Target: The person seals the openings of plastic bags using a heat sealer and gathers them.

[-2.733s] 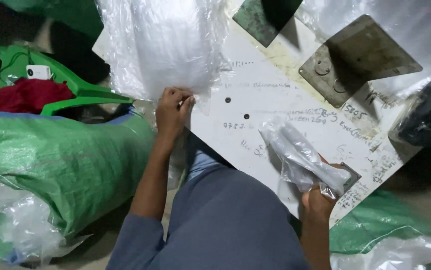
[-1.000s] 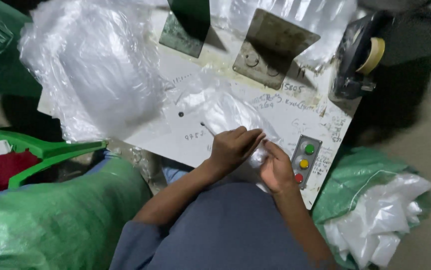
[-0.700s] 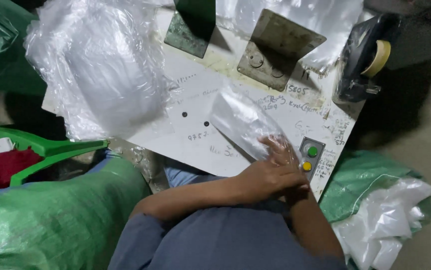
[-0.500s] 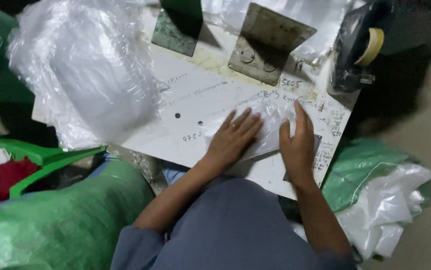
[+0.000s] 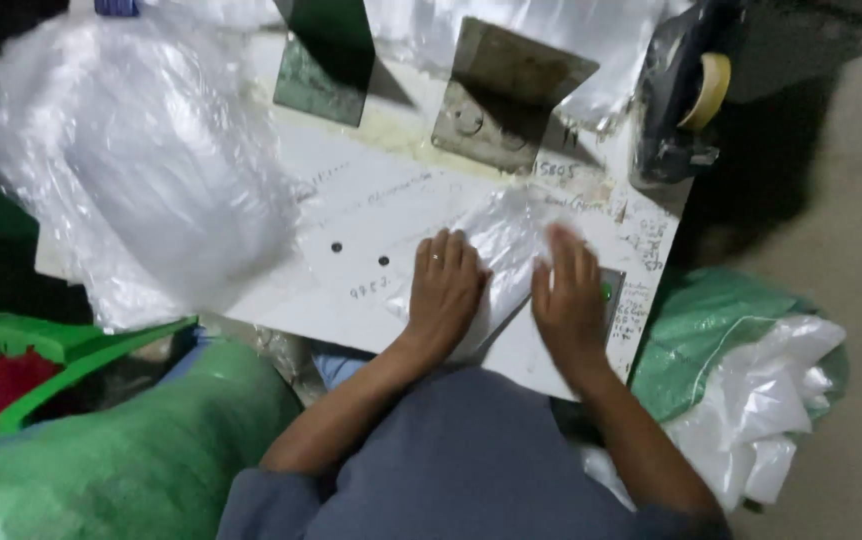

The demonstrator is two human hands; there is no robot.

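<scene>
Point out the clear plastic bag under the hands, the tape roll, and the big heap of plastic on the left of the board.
clear plastic bag [image 5: 507,236]: head view, on its flat upper part between the hands.
tape roll [image 5: 709,90]: head view, on its yellowish outer band.
heap of plastic [image 5: 141,160]: head view, on its bulging middle.

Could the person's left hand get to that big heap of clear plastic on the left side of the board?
Probably yes. The left hand lies flat on the small clear bag, and only bare white board separates it from the heap.

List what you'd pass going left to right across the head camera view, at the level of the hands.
Heap of clear plastic bags → left hand → flat clear plastic bag under both hands → right hand → green sack with white plastic.
</scene>
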